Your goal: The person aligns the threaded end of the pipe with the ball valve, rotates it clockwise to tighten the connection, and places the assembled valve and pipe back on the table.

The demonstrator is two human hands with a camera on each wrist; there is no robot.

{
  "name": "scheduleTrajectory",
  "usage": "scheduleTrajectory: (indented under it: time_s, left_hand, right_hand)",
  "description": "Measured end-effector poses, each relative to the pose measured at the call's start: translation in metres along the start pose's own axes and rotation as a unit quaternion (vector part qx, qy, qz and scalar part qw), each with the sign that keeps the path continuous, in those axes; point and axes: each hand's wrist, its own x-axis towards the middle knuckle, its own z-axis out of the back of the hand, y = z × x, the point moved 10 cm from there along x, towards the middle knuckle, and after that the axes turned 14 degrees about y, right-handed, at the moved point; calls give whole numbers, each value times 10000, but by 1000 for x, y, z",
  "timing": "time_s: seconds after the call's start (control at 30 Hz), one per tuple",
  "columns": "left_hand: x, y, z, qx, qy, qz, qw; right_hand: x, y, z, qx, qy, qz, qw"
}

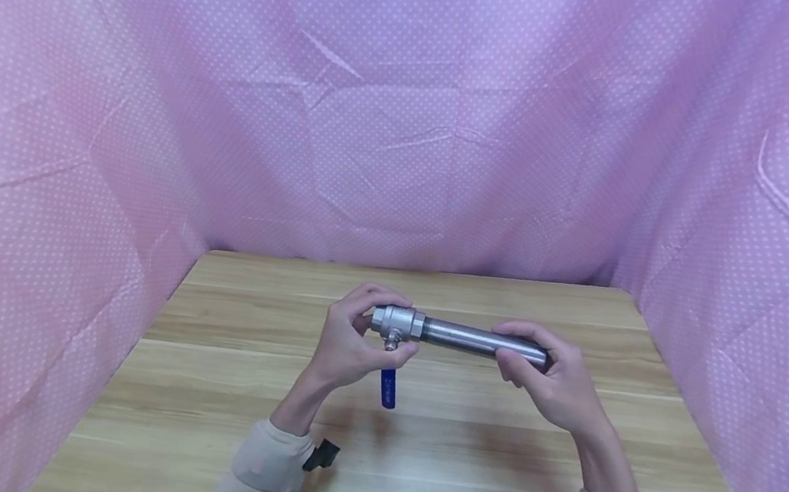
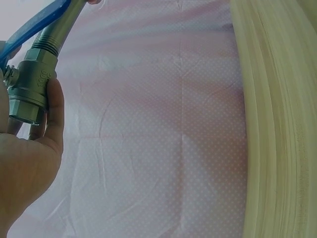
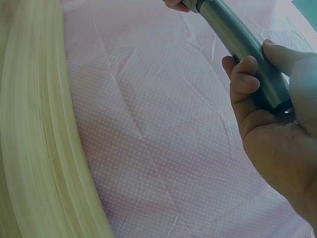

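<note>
My left hand grips a silver ball valve by its body, the thumb near the stem. A blue lever handle hangs from the valve toward me. Into the valve's right end runs the threaded end of a steel pipe, some thread still showing in the left wrist view, where the valve is seen close. My right hand holds the pipe's far end between thumb and fingers; in the right wrist view the fingers curl round the pipe. Valve and pipe are held above the table, nearly level.
A wood-grain table lies below both hands. Pink dotted cloth hangs behind it and along both sides. Each sleeve carries a small black wrist mount, such as the one on the left.
</note>
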Motion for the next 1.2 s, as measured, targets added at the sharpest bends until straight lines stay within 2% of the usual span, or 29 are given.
scheduleTrajectory:
  time_s: [0.17,0.5,0.77,1.2]
  left_hand:
    - [0,2,0,45,-69,36,10000]
    - [1,2,0,69,-122,103,9998]
    - [2,2,3,24,-133,105,9999]
    - [3,5,4,151,-134,136,9997]
  right_hand:
    - [-1,-3,0,194,34,-169,9997]
    - [1,1,3,418,-69,175,9989]
    - [4,-3,0,96,17,-93,9999]
    - [2,-6,1,245,-31,-268,9993]
